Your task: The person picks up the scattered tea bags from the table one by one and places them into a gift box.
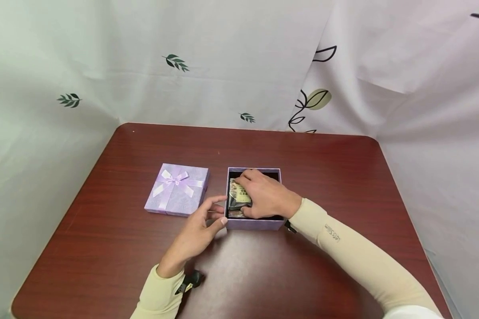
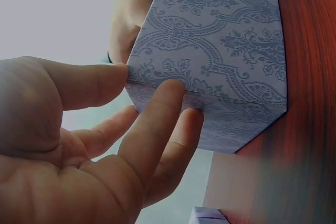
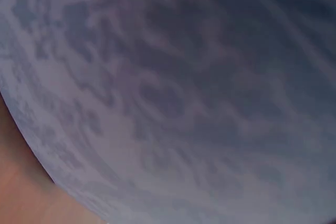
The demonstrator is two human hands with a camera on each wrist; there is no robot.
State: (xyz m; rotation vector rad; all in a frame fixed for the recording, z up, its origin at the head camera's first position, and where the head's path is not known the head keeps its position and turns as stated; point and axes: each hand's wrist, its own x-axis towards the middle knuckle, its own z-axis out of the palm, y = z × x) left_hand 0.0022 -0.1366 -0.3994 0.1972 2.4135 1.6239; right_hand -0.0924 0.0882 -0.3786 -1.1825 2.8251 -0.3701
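Note:
An uncovered lilac gift box (image 1: 255, 224) with a dark inside stands on the table. My right hand (image 1: 265, 192) reaches down into it, thumb and fingers gripping a dark packet (image 1: 234, 203) with a yellow printed label. Part of another clear-looking packet (image 1: 236, 214) shows below it; the rest of the contents is hidden by the hand. On the box's left side, my left hand (image 1: 199, 230) rests its thumb and extended fingers against the wall near the front corner. The left wrist view shows those fingers (image 2: 157, 129) touching the patterned box (image 2: 210, 40). Only blurred box pattern (image 3: 157, 103) fills most of the right wrist view.
To the left of the box lies its lilac lid (image 1: 183, 201), topped with a ribbon bow (image 1: 176, 179). Both sit on a dark red wooden table (image 1: 323, 177) with rounded corners. White patterned cloth (image 1: 223, 53) hangs behind and at both sides.

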